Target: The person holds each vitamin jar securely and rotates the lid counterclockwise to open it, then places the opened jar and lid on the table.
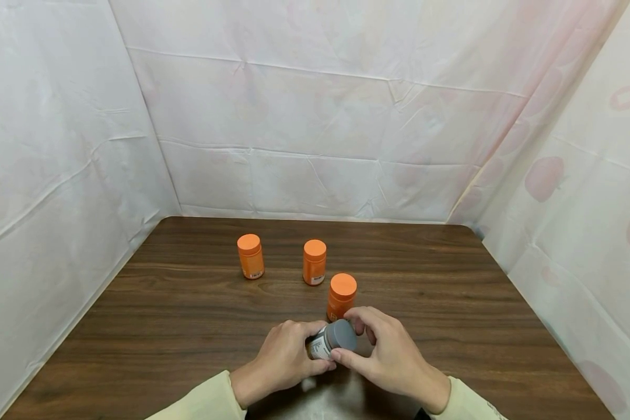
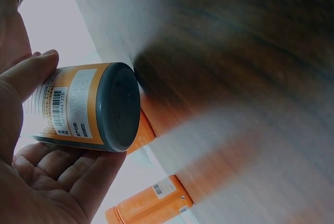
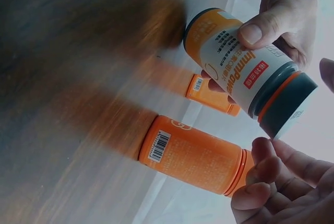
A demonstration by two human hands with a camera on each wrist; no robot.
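My left hand [image 1: 285,357] grips a supplement bottle [image 1: 321,345] around its body, thumb on one side and fingers on the other. The bottle is tilted, its dark grey lid [image 1: 342,334] toward my right hand. A white and orange label and an orange ring under the lid show in the right wrist view, and its dark base [image 2: 119,107] in the left wrist view. My right hand [image 1: 391,356] is curved loosely about the lid; its thumb [image 3: 327,72] stands apart from it, and a fingertip lies at the lid's edge. Just behind stands an orange bottle [image 1: 341,297], upright.
Two more upright orange bottles stand farther back, one bottle [image 1: 251,258] at the left and another bottle [image 1: 314,263] near the middle. The dark wooden table [image 1: 441,280] has pale sheeting [image 1: 304,116] behind it and on both sides.
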